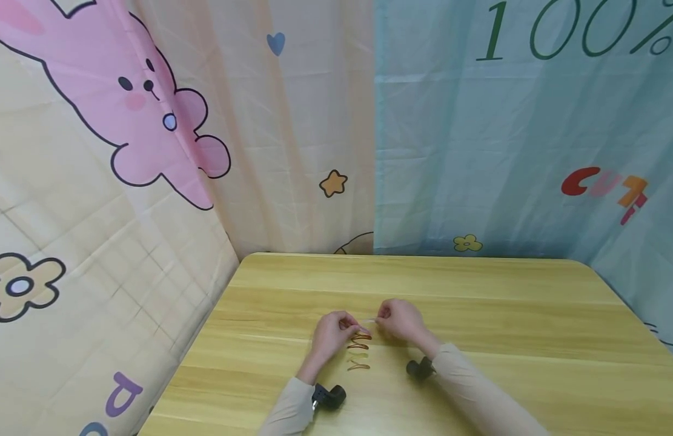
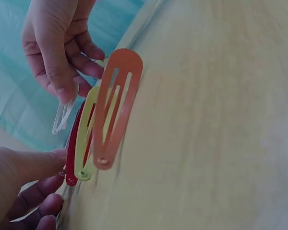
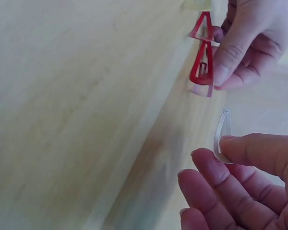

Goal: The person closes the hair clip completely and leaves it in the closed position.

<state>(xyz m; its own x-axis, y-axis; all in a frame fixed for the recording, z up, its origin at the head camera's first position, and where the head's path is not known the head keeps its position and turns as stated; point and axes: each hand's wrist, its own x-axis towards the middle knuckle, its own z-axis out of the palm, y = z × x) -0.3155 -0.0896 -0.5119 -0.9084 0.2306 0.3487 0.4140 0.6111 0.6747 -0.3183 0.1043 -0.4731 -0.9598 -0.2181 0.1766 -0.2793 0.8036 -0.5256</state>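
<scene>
My right hand (image 1: 403, 320) pinches a white snap hair clip (image 3: 218, 143) between thumb and forefinger, its narrow end pointing away from the fingers. Close by on the left, my left hand (image 1: 332, 334) pinches one end of a pink hair clip (image 1: 365, 330) at the far end of a row of clips. That row runs toward me on the table: red clips (image 3: 200, 81) come after the pink one, then a yellow clip (image 2: 80, 143) and an orange clip (image 2: 128, 103). In the left wrist view the nearer clips partly cover the red.
The wooden table (image 1: 505, 303) extends around both hands. Behind it hangs a printed curtain (image 1: 292, 121), with another curtain side at the left. Each wrist wears a small black camera, such as the left wrist camera (image 1: 329, 397).
</scene>
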